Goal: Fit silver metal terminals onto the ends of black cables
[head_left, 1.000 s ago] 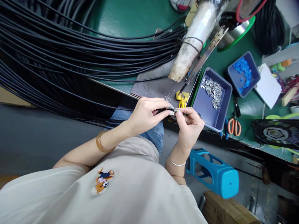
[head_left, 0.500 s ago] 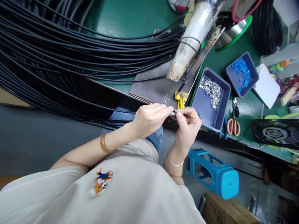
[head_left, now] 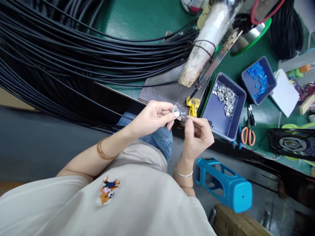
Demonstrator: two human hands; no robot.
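My left hand (head_left: 156, 118) pinches the end of a black cable, where silvery foil and thin coloured wires (head_left: 182, 114) stick out past the fingertips. Just right of the wires, my right hand (head_left: 198, 134) is closed, thumb against forefinger, on something too small to make out. A yellow tool (head_left: 193, 106) lies at the table edge right behind the fingertips. The black cable (head_left: 118, 114) runs off to the left from my left hand.
Many black cables (head_left: 98, 55) cover the left of the green table (head_left: 130, 19). To the right are a tray of metal parts (head_left: 231, 127), a tray of blue pieces (head_left: 258, 78) and orange-handled scissors (head_left: 248, 136). A blue stool (head_left: 240, 193) stands below.
My left hand has shifted left and turned, so its fingers have drawn back from my right fingertips. Foil and coloured wires now show between the hands. The view has shifted slightly.
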